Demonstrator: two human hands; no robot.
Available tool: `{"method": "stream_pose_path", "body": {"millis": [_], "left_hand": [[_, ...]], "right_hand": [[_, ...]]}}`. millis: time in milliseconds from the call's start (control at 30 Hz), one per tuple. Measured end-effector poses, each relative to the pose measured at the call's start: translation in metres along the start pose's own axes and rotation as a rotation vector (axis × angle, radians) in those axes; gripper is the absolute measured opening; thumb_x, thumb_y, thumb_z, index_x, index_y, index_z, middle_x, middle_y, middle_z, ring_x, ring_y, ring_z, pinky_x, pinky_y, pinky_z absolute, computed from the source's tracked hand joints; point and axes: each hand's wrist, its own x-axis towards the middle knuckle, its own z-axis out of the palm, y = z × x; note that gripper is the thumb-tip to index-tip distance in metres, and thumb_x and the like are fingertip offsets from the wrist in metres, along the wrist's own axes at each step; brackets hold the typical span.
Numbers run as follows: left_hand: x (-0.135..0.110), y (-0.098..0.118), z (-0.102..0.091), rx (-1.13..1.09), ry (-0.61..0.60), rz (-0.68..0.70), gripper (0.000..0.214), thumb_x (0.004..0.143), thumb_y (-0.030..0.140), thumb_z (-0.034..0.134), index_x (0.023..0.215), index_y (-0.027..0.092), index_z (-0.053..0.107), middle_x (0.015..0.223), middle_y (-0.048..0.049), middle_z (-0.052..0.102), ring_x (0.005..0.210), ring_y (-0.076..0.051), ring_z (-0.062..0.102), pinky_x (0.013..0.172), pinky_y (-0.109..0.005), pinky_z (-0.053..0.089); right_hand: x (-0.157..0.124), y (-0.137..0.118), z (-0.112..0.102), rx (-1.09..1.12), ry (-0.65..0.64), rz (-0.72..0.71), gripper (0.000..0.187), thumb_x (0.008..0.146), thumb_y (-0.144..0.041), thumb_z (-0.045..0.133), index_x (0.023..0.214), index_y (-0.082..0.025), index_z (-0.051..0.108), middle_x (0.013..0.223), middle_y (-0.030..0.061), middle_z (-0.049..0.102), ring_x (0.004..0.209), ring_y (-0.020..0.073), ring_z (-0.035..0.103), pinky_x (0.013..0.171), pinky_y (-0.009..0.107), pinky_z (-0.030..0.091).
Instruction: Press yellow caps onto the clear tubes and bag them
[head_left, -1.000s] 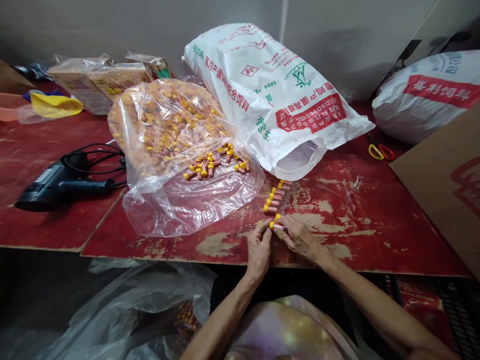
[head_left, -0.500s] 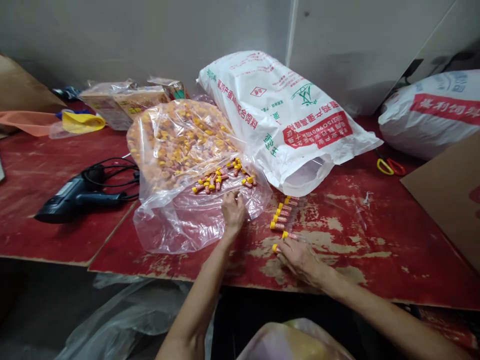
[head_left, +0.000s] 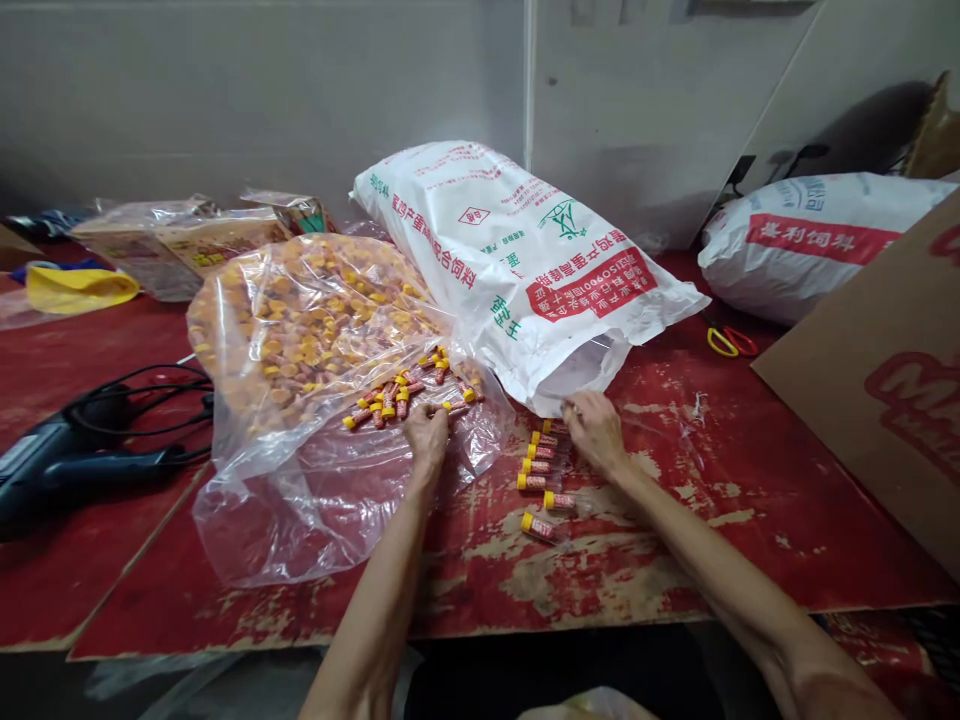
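Observation:
My left hand (head_left: pixel 426 434) is over the edge of a clear plastic bag (head_left: pixel 292 540), its fingers pinched on the yellow cap of a small tube (head_left: pixel 455 406). Beside it a loose pile of such yellow-capped tubes with red-and-white labels (head_left: pixel 388 400) lies on the film, and many more fill the bag. At the open mouth of a white woven sack (head_left: pixel 517 250), my right hand (head_left: pixel 596 432) has its fingers closed; what they hold, if anything, is hidden. Near it several tubes in clear sleeves (head_left: pixel 536 467) lie in a column, with two more, one a separate tube (head_left: pixel 541 527), closer to me.
A dark heat gun (head_left: pixel 90 470) with its cord lies at left. Behind the bag stand wrapped packs (head_left: pixel 217 240). To the right are scissors (head_left: pixel 731 342), a second white sack (head_left: pixel 817 240) and a cardboard box (head_left: pixel 870 380). The worn red tabletop (head_left: pixel 645 560) ends near me.
My right hand has left the nearest tube and moved up to the sack's mouth. My left hand has moved in to a tube by the pile. The whole view has shifted.

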Motion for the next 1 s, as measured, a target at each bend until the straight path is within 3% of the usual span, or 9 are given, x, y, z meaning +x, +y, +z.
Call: {"method": "stream_pose_path", "body": {"millis": [67, 167, 333, 433, 500, 567, 633, 733, 1000], "left_hand": [[-0.016, -0.001, -0.012, -0.106, 0.015, -0.055, 0.015, 0.065, 0.031, 0.054, 0.072, 0.018, 0.052, 0.06, 0.001, 0.056, 0.051, -0.014, 0.054, 0.052, -0.028, 0.044], [-0.052, -0.001, -0.032, -0.26, 0.012, -0.104, 0.021, 0.063, 0.036, 0.058, 0.071, 0.019, 0.049, 0.061, 0.0023, 0.057, 0.053, -0.013, 0.057, 0.053, -0.026, 0.047], [-0.115, 0.0, -0.05, -0.718, -0.054, -0.272, 0.029, 0.052, 0.025, 0.074, 0.07, 0.017, 0.052, 0.061, 0.0038, 0.06, 0.058, -0.013, 0.062, 0.053, -0.022, 0.047], [-0.135, 0.003, -0.045, -0.809, -0.093, -0.369, 0.033, 0.049, 0.021, 0.077, 0.073, 0.017, 0.054, 0.063, 0.0037, 0.062, 0.057, -0.013, 0.063, 0.052, -0.022, 0.047], [-0.143, 0.008, -0.039, -0.844, -0.111, -0.386, 0.034, 0.05, 0.02, 0.078, 0.078, 0.017, 0.057, 0.066, 0.0035, 0.063, 0.057, -0.012, 0.063, 0.052, -0.022, 0.047], [-0.15, 0.014, -0.031, -0.859, -0.145, -0.386, 0.034, 0.052, 0.022, 0.078, 0.08, 0.016, 0.06, 0.068, 0.0029, 0.063, 0.057, -0.011, 0.062, 0.053, -0.022, 0.047], [-0.159, 0.019, -0.021, -0.858, -0.2, -0.39, 0.033, 0.054, 0.023, 0.078, 0.081, 0.016, 0.061, 0.069, 0.0022, 0.064, 0.057, -0.011, 0.062, 0.053, -0.022, 0.047], [-0.177, 0.024, -0.006, -0.834, -0.298, -0.395, 0.03, 0.057, 0.025, 0.078, 0.081, 0.016, 0.063, 0.07, 0.0008, 0.065, 0.058, -0.012, 0.062, 0.055, -0.024, 0.049], [-0.213, 0.021, 0.004, -0.636, -0.37, -0.227, 0.02, 0.072, 0.031, 0.07, 0.087, 0.018, 0.071, 0.088, -0.0039, 0.07, 0.078, -0.015, 0.064, 0.073, -0.026, 0.05]], "right_hand": [[0.046, 0.016, 0.009, -0.134, -0.086, 0.137, 0.031, 0.094, -0.023, 0.035, 0.108, -0.016, 0.062, 0.111, 0.012, 0.061, 0.103, 0.0258, 0.051, 0.086, 0.036, 0.04], [0.092, 0.031, 0.027, -0.191, -0.16, 0.207, 0.031, 0.09, -0.021, 0.042, 0.112, -0.01, 0.061, 0.116, 0.0182, 0.059, 0.11, 0.0321, 0.048, 0.089, 0.043, 0.036], [0.11, 0.04, 0.042, -0.203, -0.209, 0.243, 0.035, 0.087, -0.022, 0.046, 0.116, -0.006, 0.057, 0.121, 0.0231, 0.055, 0.112, 0.0358, 0.047, 0.091, 0.048, 0.034], [0.087, 0.046, 0.026, -0.211, -0.21, 0.261, 0.036, 0.088, -0.028, 0.046, 0.114, -0.006, 0.057, 0.118, 0.0226, 0.056, 0.108, 0.0338, 0.051, 0.088, 0.044, 0.037], [0.054, 0.045, 0.007, -0.124, -0.162, 0.23, 0.035, 0.09, -0.031, 0.042, 0.112, -0.01, 0.058, 0.109, 0.0179, 0.061, 0.096, 0.0284, 0.056, 0.083, 0.039, 0.041], [0.01, 0.038, -0.015, 0.094, -0.134, 0.13, 0.032, 0.09, -0.033, 0.042, 0.109, -0.014, 0.059, 0.098, 0.0118, 0.065, 0.085, 0.0228, 0.058, 0.076, 0.034, 0.043], [-0.037, 0.024, -0.034, 0.41, -0.252, 0.006, 0.027, 0.089, -0.033, 0.044, 0.105, -0.019, 0.06, 0.096, 0.0066, 0.066, 0.081, 0.0191, 0.059, 0.069, 0.029, 0.046], [-0.088, -0.002, -0.046, 0.611, -0.306, -0.04, 0.023, 0.091, -0.032, 0.045, 0.104, -0.02, 0.059, 0.096, 0.0052, 0.065, 0.084, 0.0171, 0.06, 0.071, 0.028, 0.047], [-0.106, -0.029, -0.033, 0.507, -0.235, -0.169, 0.017, 0.094, -0.027, 0.043, 0.104, -0.019, 0.055, 0.092, 0.0065, 0.063, 0.083, 0.0175, 0.059, 0.071, 0.029, 0.048]]}}
